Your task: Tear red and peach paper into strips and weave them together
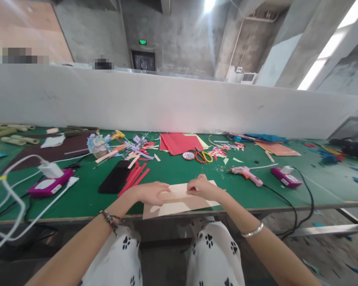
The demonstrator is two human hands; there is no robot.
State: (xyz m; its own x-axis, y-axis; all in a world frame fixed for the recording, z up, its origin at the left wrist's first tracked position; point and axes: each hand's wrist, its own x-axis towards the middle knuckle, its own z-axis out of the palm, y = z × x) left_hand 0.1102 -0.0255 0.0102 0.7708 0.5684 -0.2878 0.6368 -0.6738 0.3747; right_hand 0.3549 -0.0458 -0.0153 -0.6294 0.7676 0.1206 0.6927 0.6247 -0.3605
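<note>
A beige sheet of paper (179, 204) lies at the near edge of the green table (173, 171), partly folded over itself. My left hand (152, 193) rests flat on its left part with the fingers stretched toward the middle. My right hand (201, 186) sits on the upper fold with the fingers curled and pinched on the paper's edge. Both hands touch the sheet and almost meet at its centre.
A black phone (115, 176) and red paper strips (135, 176) lie left of my hands. Red paper sheets (177, 143), scissors (203, 156) and a tape roll (188, 155) are behind. A pink glue gun (246, 174) and purple power strips (49, 186) with cables flank the sides.
</note>
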